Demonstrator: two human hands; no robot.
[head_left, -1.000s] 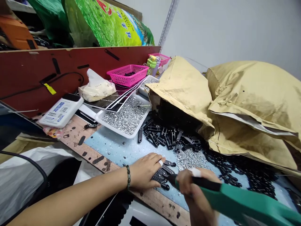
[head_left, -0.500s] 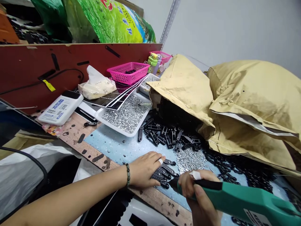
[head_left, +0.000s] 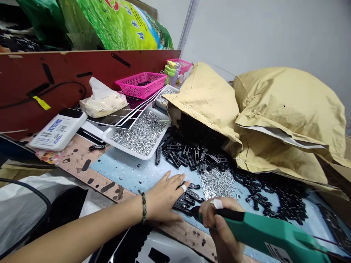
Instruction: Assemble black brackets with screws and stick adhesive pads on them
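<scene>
My left hand [head_left: 164, 195] lies flat with its fingers spread, pressing down on a row of black perforated strips [head_left: 189, 199] at the near edge of the blue mat [head_left: 131, 171]. A white bandage wraps one fingertip. My right hand [head_left: 219, 226] is closed round a green electric screwdriver [head_left: 263, 235], whose black tip points at the near end of the strips. Just beyond lies a small heap of silver screws [head_left: 218, 182]. More black strips [head_left: 189, 153] spill from an open tan paper sack [head_left: 208, 102].
A white tray of silver nuts [head_left: 139, 133] sits at mid-left. Behind it are a pink basket [head_left: 141, 84], a tissue pack [head_left: 102, 102], a white box [head_left: 56, 129] and a red board [head_left: 68, 78]. A second tan sack [head_left: 287, 109] fills the right. Green bags lie on the shelf.
The view has shifted a little to the right. My left fingers have spread slightly over the strips, and the screwdriver tip has drawn nearer to them.
</scene>
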